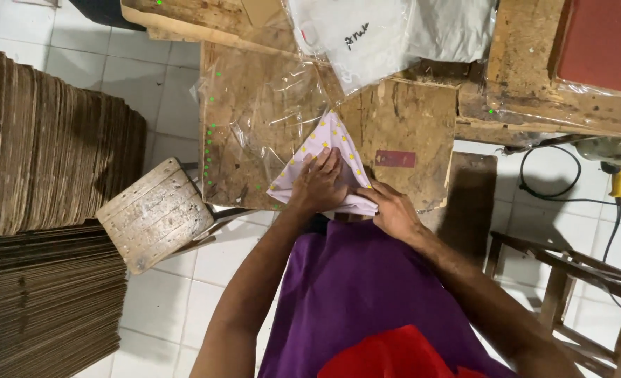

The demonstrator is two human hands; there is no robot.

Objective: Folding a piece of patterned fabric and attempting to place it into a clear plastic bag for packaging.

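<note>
The desk (408, 119) was bare plywood, rough, scuffed and stained, with a clear glossy plastic bag (268, 105) lying crinkled on it. At the desk's near edge the hands pressed a soft matt cloth (335, 140), pale lilac with yellow dots. Left of the desk stood a stool (153, 213) of worn, whitish wood and stacks of dull brown corrugated cardboard (44, 210), all on a smooth, white tiled floor (163, 308).

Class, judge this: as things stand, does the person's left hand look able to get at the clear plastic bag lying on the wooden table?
Probably yes. The left hand rests on the dotted cloth, and the clear plastic bag lies right beside it on the wooden table, with nothing between.
</note>
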